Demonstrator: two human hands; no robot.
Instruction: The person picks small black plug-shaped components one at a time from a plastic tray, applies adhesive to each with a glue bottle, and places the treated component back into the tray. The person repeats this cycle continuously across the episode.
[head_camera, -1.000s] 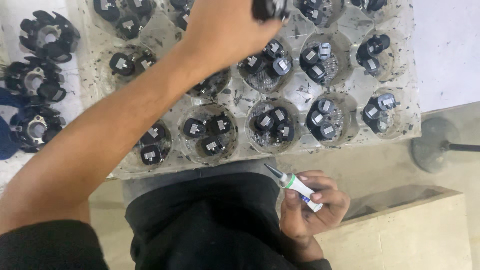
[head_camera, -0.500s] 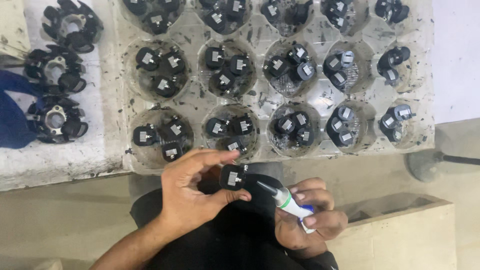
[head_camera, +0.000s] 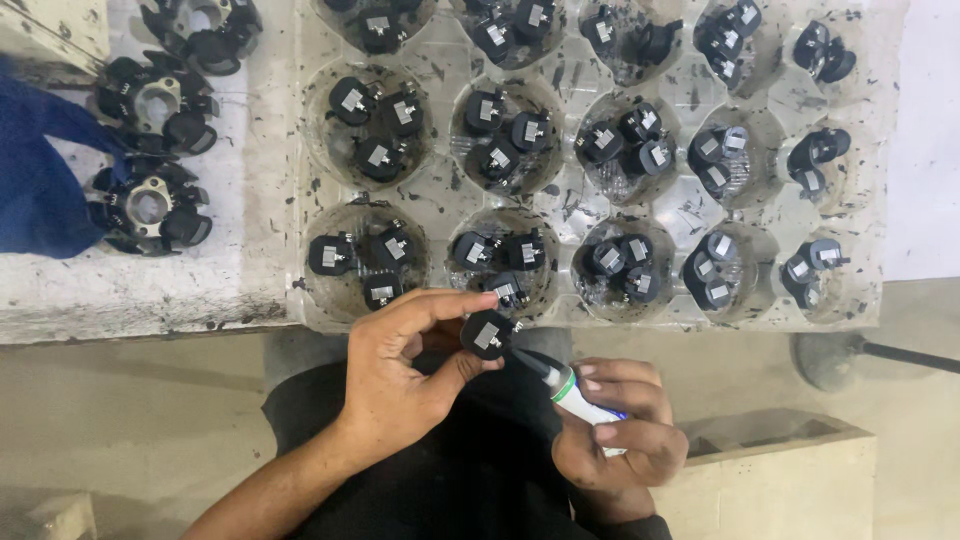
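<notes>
The small black plastic part (head_camera: 487, 333), round-bodied with a pale metal square on its face, sits pinched between thumb and fingertips of the left hand (head_camera: 405, 380), just below the near edge of the tray and above the person's dark lap. It looks light and rigid, a hard moulded piece that should not give under pressure; the rounded sides are where the fingers (head_camera: 440, 303) take it, which leaves the metal face clear, and that seems the sound place to hold, since small tabs on it may bend or snag. The right hand (head_camera: 615, 440) is closed around a small white tube with a green collar (head_camera: 572, 392), whose dark nozzle tip points at the part and all but touches it; the tube looks soft enough to squeeze, so a gentle grip would suit it. Beyond the hands lies a clear plastic tray (head_camera: 440, 195) of round pockets, each holding several like parts, resting on a stained white bench (head_camera: 150, 290). To the left stand larger black ring-shaped assemblies (head_camera: 148, 208) and a blue cloth (head_camera: 40, 180).
</notes>
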